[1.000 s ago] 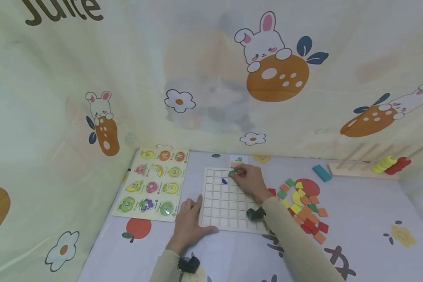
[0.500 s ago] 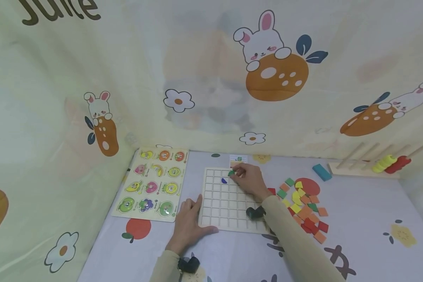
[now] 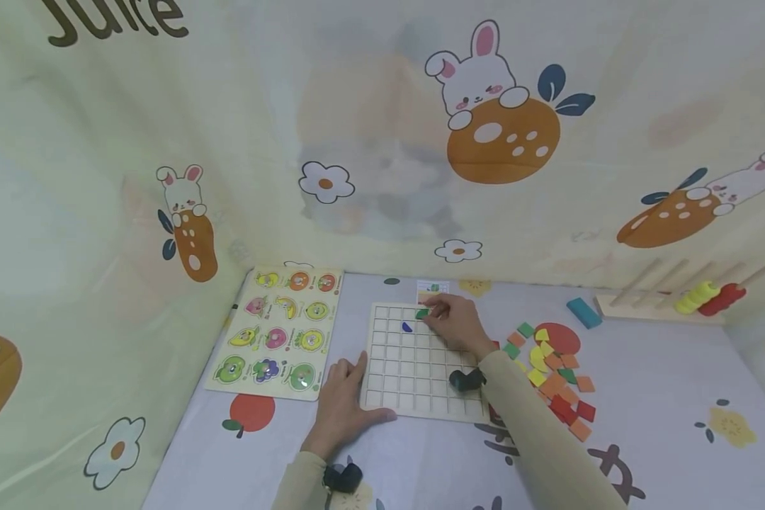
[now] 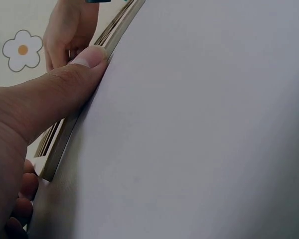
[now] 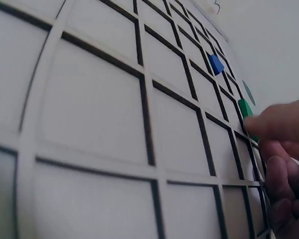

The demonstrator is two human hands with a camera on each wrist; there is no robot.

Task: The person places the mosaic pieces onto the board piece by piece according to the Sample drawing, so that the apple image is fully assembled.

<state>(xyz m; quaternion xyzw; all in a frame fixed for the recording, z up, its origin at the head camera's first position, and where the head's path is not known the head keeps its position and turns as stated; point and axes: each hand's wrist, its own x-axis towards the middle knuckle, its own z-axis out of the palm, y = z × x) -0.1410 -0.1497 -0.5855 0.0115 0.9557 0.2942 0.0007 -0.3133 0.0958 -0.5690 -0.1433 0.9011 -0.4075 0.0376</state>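
A pale grid board [image 3: 398, 382] lies on the table, with a small blue piece [image 3: 406, 327] in one of its upper cells. My left hand [image 3: 341, 407] rests at the board's lower left corner; its thumb lies straight along the near edge and its index finger along the left side. In the left wrist view the thumb [image 4: 65, 89] presses on the board's edge. My right hand [image 3: 455, 322] pinches a small green piece [image 3: 422, 313] at a top-row cell. In the right wrist view this green piece [image 5: 244, 107] stands tilted against the grid, its far end hidden by fingertips.
A small picture card [image 3: 433, 287] lies behind the board. Loose coloured tiles [image 3: 553, 384] are scattered to the right. Left of the board is a fruit puzzle [image 3: 274, 333]. A teal block [image 3: 584, 312] and a pegged bead stand [image 3: 656, 310] sit at the back right.
My right hand has shifted slightly right, and more of the green piece shows beside its fingertips. The left hand and the board stay in place.
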